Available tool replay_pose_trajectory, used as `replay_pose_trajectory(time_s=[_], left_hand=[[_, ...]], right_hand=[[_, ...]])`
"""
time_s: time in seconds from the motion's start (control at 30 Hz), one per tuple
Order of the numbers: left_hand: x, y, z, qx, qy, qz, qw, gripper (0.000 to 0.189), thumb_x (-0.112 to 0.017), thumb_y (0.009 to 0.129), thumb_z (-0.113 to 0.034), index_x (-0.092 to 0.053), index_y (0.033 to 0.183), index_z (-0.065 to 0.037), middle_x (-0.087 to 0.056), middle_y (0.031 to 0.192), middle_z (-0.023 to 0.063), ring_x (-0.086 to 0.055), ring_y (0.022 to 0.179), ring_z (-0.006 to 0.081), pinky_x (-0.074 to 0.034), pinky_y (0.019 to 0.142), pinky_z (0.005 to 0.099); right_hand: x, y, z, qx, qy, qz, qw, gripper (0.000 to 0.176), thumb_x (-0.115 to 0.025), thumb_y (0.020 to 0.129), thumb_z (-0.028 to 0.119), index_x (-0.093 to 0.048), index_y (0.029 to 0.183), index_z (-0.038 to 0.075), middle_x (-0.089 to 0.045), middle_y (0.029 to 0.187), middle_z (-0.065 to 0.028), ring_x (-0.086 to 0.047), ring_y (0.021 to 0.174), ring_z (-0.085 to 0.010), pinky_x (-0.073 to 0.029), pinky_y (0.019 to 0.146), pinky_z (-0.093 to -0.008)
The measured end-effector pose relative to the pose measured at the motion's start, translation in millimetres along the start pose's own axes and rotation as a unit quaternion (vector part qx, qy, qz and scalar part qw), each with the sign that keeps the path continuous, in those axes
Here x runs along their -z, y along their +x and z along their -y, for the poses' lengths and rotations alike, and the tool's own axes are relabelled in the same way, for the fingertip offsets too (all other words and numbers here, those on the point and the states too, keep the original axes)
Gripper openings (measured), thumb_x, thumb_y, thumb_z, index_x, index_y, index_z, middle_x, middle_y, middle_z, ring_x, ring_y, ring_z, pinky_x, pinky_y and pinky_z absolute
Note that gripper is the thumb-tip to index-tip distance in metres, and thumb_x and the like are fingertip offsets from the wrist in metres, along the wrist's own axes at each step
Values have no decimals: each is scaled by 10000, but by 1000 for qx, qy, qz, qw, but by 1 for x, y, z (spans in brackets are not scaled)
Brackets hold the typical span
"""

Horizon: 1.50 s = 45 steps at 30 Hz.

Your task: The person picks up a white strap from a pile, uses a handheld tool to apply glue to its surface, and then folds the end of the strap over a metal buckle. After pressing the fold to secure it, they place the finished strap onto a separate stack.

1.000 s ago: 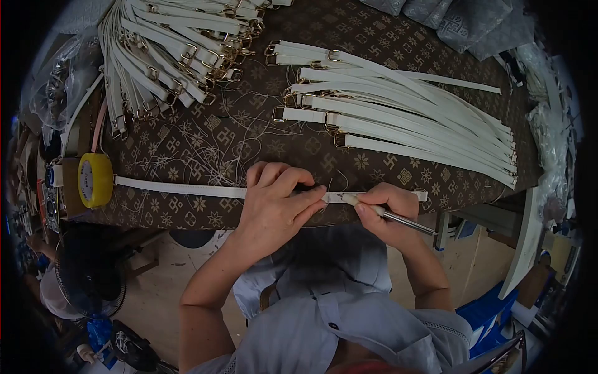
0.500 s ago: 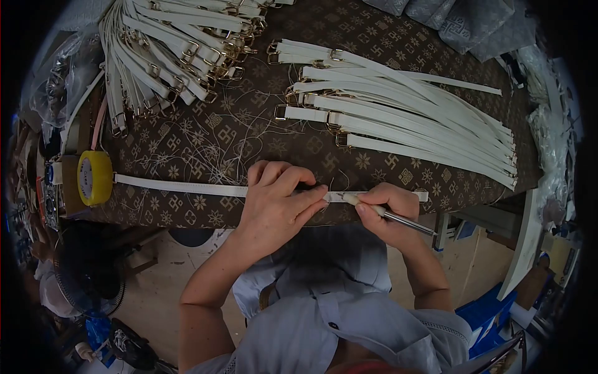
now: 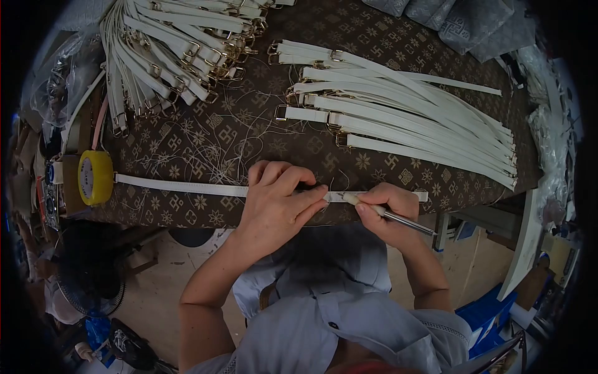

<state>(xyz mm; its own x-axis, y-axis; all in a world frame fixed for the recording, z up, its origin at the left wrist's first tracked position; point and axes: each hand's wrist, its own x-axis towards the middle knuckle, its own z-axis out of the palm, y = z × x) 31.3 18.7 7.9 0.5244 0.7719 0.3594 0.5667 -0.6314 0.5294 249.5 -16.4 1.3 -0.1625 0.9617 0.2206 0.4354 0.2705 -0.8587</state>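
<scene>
A white strap (image 3: 187,186) lies along the near edge of the patterned brown cloth, with its buckle end at the right. Over its middle rests my left hand (image 3: 274,196), thumb and index finger pinched together at the strap; what lies between the fingertips is too small to name. My right hand (image 3: 392,212) is closed round a pen-like tool (image 3: 405,221) with a pale front part and a metal shaft. The tool's tip touches or nearly touches the strap, just right of my left fingertips. A short thread curls above that spot.
Buckled white straps lie in a pile (image 3: 156,50) at the back left and a row (image 3: 411,112) at the back right. Loose threads (image 3: 212,149) are scattered between. A yellow tape roll (image 3: 96,177) stands at the left, near a dark fan (image 3: 90,268).
Both hands, the tool and the strap look the same as before. At the far left edge, beside the fan, a person's arm and pale clothing have shifted slightly.
</scene>
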Motion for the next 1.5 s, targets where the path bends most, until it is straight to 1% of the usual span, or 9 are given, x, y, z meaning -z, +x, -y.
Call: replay_pose_trajectory(time_s=[0.4, 0.47, 0.57, 0.67, 0.7, 0.83, 1.03, 1.2, 1.5], left_hand=[[11, 5, -6, 14, 28, 76, 997, 216, -718, 679, -131, -628, 873, -107, -542, 890, -5, -504, 864, 181, -356, 826, 367], [5, 6, -4, -32, 63, 5, 998, 186, -698, 681, -102, -603, 841, -108, -546, 888, 5, -514, 829, 175, -370, 788, 341], [6, 9, 0, -104, 123, -74, 984, 181, -689, 681, -89, -617, 846, -105, -550, 886, 11, -520, 806, 167, -377, 746, 321], [-2, 2, 1, -137, 109, -6, 985, 170, -687, 688, -89, -632, 848, -105, -545, 879, 3, -514, 804, 159, -374, 729, 317], [-2, 1, -2, -139, 108, -4, 984, 170, -687, 688, -89, -632, 848, -105, -545, 879, 3, -514, 804, 159, -374, 729, 317], [1, -1, -8, -60, 7, 45, 997, 245, -719, 657, -95, -657, 894, -107, -563, 846, -1, -519, 784, 191, -373, 712, 326], [-4, 17, -18, 9, -8, 81, 997, 316, -742, 669, -194, -640, 959, -118, -530, 846, 13, -503, 792, 204, -362, 714, 332], [-18, 25, -24, -10, 4, 76, 997, 317, -748, 673, -247, -626, 937, -122, -500, 854, 26, -488, 799, 195, -353, 703, 331], [-21, 24, -17, 2, -64, 36, 997, 98, -692, 741, -125, -630, 814, -104, -542, 719, 11, -518, 675, 202, -365, 648, 322]], right_hand=[[12, -7, -3, -61, 242, -64, 966, 108, -651, 789, 33, -597, 875, -7, -613, 717, -67, -561, 591, -96, -434, 529, -221], [18, -7, 1, -65, 273, -82, 956, 122, -646, 788, 22, -590, 892, -12, -606, 712, -75, -560, 598, -100, -431, 534, -219], [25, -9, 10, 42, 294, -135, 945, 141, -636, 796, 16, -574, 918, -17, -598, 715, -88, -572, 622, -109, -436, 545, -219], [23, -7, 14, 82, 280, -144, 945, 137, -618, 807, 1, -564, 931, -20, -594, 725, -89, -584, 639, -114, -457, 566, -218], [18, -8, 15, 31, 289, -149, 945, 126, -611, 814, -1, -564, 929, -21, -599, 740, -88, -591, 655, -112, -471, 586, -219], [9, -14, 13, -117, 256, -119, 952, 122, -565, 861, 80, -538, 913, -27, -590, 773, -103, -598, 657, -141, -513, 636, -264], [4, -14, 2, -157, 318, -150, 923, 108, -562, 870, 77, -547, 916, -20, -603, 801, -101, -592, 657, -123, -507, 629, -252], [5, -14, -1, -129, 345, -145, 919, 97, -596, 864, 50, -564, 926, -17, -618, 797, -78, -598, 704, -90, -508, 640, -221], [6, -13, -1, -123, 323, -145, 927, 104, -588, 861, 65, -563, 918, -19, -605, 791, -81, -595, 682, -103, -501, 621, -231]])
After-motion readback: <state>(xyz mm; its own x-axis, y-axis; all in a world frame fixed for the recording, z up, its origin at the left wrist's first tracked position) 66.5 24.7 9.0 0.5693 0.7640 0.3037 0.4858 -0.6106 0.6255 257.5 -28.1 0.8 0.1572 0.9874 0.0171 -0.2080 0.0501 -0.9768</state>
